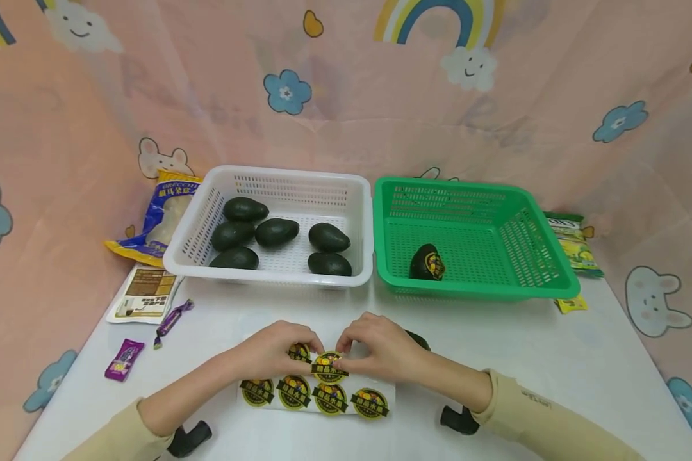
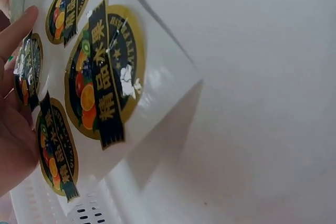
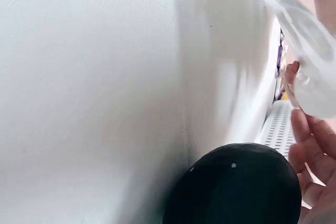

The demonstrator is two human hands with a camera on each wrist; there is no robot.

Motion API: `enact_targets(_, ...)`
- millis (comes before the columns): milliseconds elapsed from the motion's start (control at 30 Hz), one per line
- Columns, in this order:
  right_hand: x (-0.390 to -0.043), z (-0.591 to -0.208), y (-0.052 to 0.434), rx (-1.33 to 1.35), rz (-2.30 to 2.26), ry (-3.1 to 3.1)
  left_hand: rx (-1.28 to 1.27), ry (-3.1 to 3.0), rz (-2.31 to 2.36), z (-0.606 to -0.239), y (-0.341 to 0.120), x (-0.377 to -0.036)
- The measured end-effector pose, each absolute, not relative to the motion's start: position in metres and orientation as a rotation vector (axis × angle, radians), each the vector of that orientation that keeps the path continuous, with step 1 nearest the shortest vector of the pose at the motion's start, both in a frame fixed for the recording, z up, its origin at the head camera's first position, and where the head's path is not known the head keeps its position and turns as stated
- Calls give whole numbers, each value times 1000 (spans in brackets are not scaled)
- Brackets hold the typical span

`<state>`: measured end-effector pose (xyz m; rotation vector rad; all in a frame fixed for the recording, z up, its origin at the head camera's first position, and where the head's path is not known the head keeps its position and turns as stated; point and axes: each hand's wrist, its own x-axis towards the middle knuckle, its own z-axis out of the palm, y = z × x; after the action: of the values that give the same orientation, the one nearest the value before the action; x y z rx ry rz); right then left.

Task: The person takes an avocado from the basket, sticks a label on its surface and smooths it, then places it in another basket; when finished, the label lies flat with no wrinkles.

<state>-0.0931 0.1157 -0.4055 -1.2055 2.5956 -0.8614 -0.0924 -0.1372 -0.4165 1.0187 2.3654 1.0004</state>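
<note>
A white sticker sheet [image 1: 387,388] bears several round black-and-gold stickers with fruit pictures. My left hand [image 1: 279,351] grips its upper left part, fingers curled over the edge. Opposite it, my right hand [image 1: 380,349] pinches the sheet beside one upper sticker [image 1: 330,367], its thumb overlapping that sticker's right side. The sheet is bent and raised from the table, as the left wrist view shows by its shadow. An avocado [image 1: 418,339] lies on the table behind my right hand, mostly covered by it in the head view; its dark end [image 3: 236,187] fills the bottom of the right wrist view.
Behind the hands stands a white basket [image 1: 268,276] with several avocados. Right of it, a green basket [image 1: 478,291] holds one stickered avocado [image 1: 428,262]. Snack bags [image 1: 164,221] and wrapped candies [image 1: 124,360] lie at the left, with more packets [image 1: 576,250] at the right.
</note>
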Motion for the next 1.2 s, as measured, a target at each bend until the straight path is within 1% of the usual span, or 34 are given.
enact_targets(100,-93,-402,116,-1161,-932,2576,998,2376,957,-418,-139,-91)
enact_targets(233,-97,-394,124,-1029,-1065,2541,993,2448,868,-421,-140,-89)
enact_targets(300,-100,-388,133,-966,-1102,2536,970,2463,935,-420,-136,-88)
enact_targets(367,-103,-382,142,-917,-1131,2526,924,2457,1098,-416,-129,-88)
enact_targets(500,-104,-373,158,-834,-1164,2509,761,2356,1492,-399,-105,-90)
enact_targets(600,-103,-370,170,-676,-1236,2482,589,2291,1640,-391,-86,-92)
enact_targets(733,-99,-376,190,-429,-1351,2388,371,2187,1787,-394,-64,-91)
enact_targets(800,-96,-382,199,-364,-1380,2340,316,2150,1815,-400,-55,-89)
enact_targets(900,-90,-390,209,-381,-1377,2350,280,2128,1780,-409,-44,-86)
enact_targets(1000,-86,-397,215,-463,-1305,2469,278,2149,1704,-416,-37,-85)
enact_targets(1100,-82,-401,219,-532,-1186,2604,314,2213,1610,-422,-31,-87)
enact_targets(1200,-80,-406,221,-540,-1079,2693,367,2294,1529,-427,-26,-91)
